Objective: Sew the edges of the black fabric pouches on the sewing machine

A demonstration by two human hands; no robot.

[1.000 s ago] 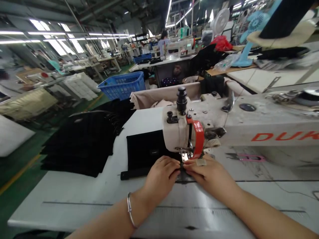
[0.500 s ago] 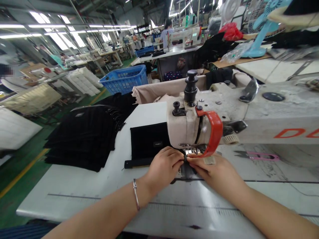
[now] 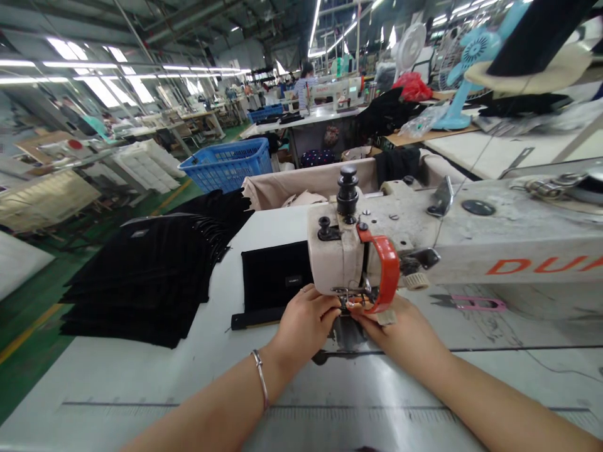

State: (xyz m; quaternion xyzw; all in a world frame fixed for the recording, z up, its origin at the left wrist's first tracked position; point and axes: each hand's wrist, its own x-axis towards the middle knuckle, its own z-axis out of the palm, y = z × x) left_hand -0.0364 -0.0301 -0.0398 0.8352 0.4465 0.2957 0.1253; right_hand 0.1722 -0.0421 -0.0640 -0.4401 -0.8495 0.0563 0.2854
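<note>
A black fabric piece (image 3: 271, 276) with a small label lies flat left of the sewing machine's head (image 3: 334, 257), and a black strip (image 3: 257, 318) runs along its near edge. My left hand (image 3: 308, 323) has its fingers pinched on this piece, just left of the presser foot (image 3: 349, 298). From the other side, my right hand (image 3: 400, 323) pinches at the strip's end by the foot, partly behind the orange guard (image 3: 389, 270). The fabric between my fingertips is small and mostly covered.
A thick stack of black fabric pieces (image 3: 141, 276) sits at the left of the white table (image 3: 188, 376). Pink-handled thread snips (image 3: 471, 302) lie under the machine arm. Beyond stand a blue crate (image 3: 230, 164) and a beige cloth-lined bin (image 3: 282, 182). A person (image 3: 306, 85) is farther back.
The view has shifted, so the machine and table appear slightly lower and farther left. Both hands stay by the presser foot, with fingertips a little closer to the needle.
</note>
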